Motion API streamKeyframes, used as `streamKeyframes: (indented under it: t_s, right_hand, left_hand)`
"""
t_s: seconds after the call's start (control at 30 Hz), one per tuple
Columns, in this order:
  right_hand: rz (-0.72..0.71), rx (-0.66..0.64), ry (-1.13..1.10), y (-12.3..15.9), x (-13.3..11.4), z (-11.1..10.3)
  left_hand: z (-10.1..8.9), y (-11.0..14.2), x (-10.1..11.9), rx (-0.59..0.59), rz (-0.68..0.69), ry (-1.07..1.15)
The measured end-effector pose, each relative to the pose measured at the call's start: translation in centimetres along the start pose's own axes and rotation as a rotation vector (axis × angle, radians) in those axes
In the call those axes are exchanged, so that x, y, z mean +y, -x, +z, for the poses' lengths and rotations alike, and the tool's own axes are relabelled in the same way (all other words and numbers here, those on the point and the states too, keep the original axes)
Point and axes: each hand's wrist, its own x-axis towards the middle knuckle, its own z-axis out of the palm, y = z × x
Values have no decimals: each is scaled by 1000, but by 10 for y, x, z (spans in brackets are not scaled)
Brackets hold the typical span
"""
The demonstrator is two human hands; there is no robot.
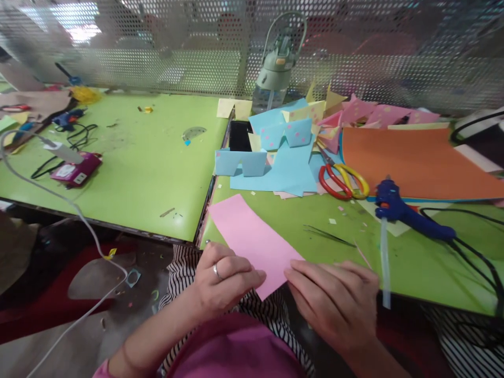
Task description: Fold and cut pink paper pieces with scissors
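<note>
A pink strip of paper (258,239) slants over the front edge of the green table, its near end close to my lap. My left hand (222,275), with a ring on one finger, grips the strip's near left side between thumb and curled fingers. At the near right corner, my right hand (334,299) pinches the paper with its fingertips; its thumb is hidden. Beyond the strip stand folded light-blue paper glasses shapes (241,164), one of them with pink dots (286,135). Tweezers (329,235) lie to the right of the strip.
Scissors (342,181) with red and yellow handles lie near orange sheets (409,163). A blue glue gun (413,212) with its cord sits at the right. A water bottle (275,73) stands by the perforated metal screen. On the left are a purple box (76,169) and a white cable (88,223).
</note>
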Motion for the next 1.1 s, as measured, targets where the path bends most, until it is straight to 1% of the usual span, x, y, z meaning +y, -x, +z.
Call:
streamKeyframes:
  t_s: [0.07, 0.13, 0.2, 0.3, 0.37, 0.43, 0.5, 0.6, 0.67, 0.73, 0.87, 0.97, 1.03, 1.1]
  right_hand:
    - [-21, 9, 1, 1, 1, -2]
    - [-55, 2, 13, 1, 3, -1]
    - [-87, -10, 36, 0, 5, 3]
    - [-94, -71, 64, 1, 7, 14]
    - [-88, -110, 63, 2, 8, 20]
    - [-91, -126, 39, 3, 8, 24]
    - [-106, -126, 3, 4, 7, 26]
    - [-116, -126, -37, 4, 7, 28]
    - [-110, -131, -45, 5, 6, 30]
    - [-96, -135, -51, 5, 5, 31]
    - [-65, -157, -88, 1, 5, 28]
    - [51, -192, -201, -7, 8, 25]
    - [129, -237, -298, -12, 13, 24]
    - [176, -294, -365, -17, 17, 25]
  left_hand:
    - [0, 0, -3, 19, 19, 9]
    - [1, 1, -9, 6, 4, -40]
    - [2, 3, -15, -26, -67, -147]
    - [0, 8, -22, -50, -201, -270]
    - [-3, 11, -22, -69, -217, -267]
    - [-6, 13, -17, -91, -159, -240]
    - [-9, 17, -12, -103, -69, -234]
    - [-11, 24, -8, -83, 51, -254]
    - [-13, 29, -9, -67, 86, -263]
    - [-13, 32, -12, -74, 81, -276]
    - [-11, 32, -15, -130, -10, -285]
    - [-6, 23, -14, -151, -129, -249]
    - [-4, 13, -12, -160, -221, -202]
    - [-4, 2, -12, -189, -297, -128]
